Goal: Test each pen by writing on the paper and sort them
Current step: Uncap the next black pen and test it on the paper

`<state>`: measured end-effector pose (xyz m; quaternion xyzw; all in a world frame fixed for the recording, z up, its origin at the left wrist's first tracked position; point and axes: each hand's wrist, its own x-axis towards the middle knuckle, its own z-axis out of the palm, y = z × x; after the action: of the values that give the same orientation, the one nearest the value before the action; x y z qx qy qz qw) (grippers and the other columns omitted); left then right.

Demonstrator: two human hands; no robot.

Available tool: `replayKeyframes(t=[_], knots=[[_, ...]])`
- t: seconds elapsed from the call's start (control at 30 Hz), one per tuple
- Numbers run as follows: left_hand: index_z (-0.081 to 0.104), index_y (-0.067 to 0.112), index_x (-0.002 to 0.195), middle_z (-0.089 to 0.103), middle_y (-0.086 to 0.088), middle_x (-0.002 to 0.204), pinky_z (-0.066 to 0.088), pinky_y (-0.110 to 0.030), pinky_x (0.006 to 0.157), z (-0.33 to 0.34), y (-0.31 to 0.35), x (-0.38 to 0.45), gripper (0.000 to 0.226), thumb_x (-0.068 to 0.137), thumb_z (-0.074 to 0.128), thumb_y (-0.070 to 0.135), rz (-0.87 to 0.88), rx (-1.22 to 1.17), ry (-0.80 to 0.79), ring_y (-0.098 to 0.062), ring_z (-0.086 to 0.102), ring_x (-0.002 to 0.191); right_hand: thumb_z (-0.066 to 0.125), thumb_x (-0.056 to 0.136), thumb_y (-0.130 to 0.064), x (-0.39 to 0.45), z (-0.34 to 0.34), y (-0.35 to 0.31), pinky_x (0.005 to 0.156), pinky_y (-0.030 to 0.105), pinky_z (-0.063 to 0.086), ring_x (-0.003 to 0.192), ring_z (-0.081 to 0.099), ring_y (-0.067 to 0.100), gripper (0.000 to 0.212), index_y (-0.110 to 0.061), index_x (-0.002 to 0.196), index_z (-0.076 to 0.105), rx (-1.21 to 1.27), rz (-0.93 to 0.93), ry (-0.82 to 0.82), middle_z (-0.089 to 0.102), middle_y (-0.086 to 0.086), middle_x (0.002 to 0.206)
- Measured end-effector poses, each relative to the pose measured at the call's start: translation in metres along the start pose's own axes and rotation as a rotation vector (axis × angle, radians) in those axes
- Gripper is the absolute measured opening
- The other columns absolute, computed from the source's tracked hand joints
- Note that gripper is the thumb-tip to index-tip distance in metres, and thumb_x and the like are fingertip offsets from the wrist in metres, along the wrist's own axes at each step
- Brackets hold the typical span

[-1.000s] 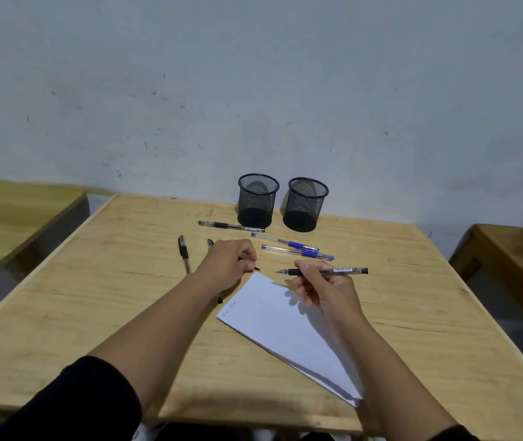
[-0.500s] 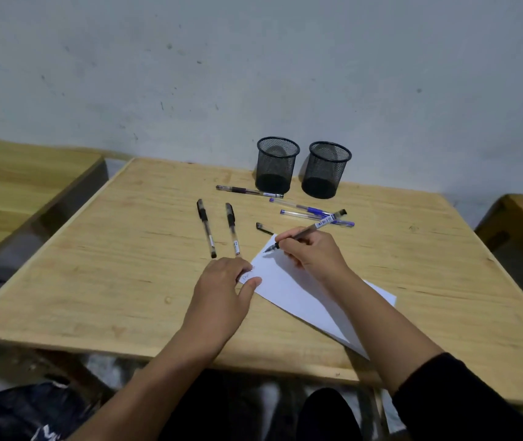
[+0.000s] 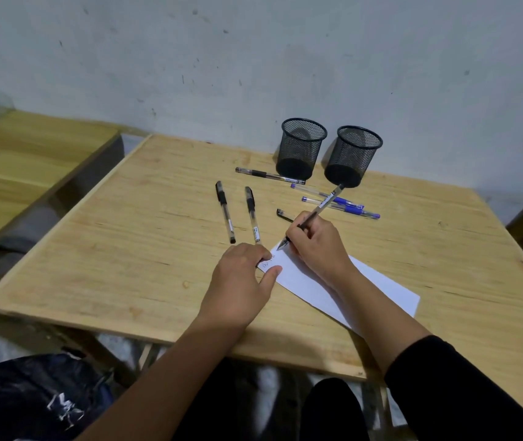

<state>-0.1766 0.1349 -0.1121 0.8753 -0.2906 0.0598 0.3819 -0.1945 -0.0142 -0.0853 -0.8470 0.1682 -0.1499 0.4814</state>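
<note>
The left hand (image 3: 241,281) lies flat, pinning the paper's (image 3: 381,291) near corner to the counter (image 3: 126,249); the right hand (image 3: 314,246) grips a pen (image 3: 317,211), tip on the sheet beside a few small marks; testing looks barely begun; beyond, a loose cap (image 3: 282,214), two black pens (image 3: 237,214), a third, two blue pens (image 3: 339,205) unsorted; both mesh cups (image 3: 330,151) seem empty.

six pens (image 3: 225,212), two mesh cups (image 3: 300,148), one paper (image 3: 377,289)
</note>
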Motion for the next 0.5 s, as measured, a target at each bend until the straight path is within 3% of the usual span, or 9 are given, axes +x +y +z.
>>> replayKeyframes(t=[0.1, 0.5], knots=[[0.069, 0.014, 0.099, 0.068, -0.002, 0.097, 0.024, -0.008, 0.077, -0.0005, 0.0001, -0.0002, 0.023, 0.081, 0.068, 0.027, -0.001, 0.003, -0.004, -0.016, 0.059, 0.094, 0.05, 0.086, -0.009, 0.0004, 0.001, 0.002, 0.05, 0.007, 0.038, 0.057, 0.046, 0.008, 0.014, -0.012, 0.074, 0.055, -0.019, -0.028, 0.001, 0.053, -0.002, 0.061], [0.068, 0.012, 0.098, 0.067, -0.003, 0.096, 0.03, -0.011, 0.076, 0.0009, -0.0003, -0.0001, 0.022, 0.081, 0.067, 0.026, 0.0, -0.014, -0.009, -0.017, 0.059, 0.093, 0.051, 0.084, -0.007, -0.0016, 0.0029, 0.0029, 0.05, 0.012, 0.035, 0.057, 0.044, 0.012, 0.011, -0.002, 0.078, 0.059, -0.001, -0.065, -0.001, 0.053, 0.007, 0.063]])
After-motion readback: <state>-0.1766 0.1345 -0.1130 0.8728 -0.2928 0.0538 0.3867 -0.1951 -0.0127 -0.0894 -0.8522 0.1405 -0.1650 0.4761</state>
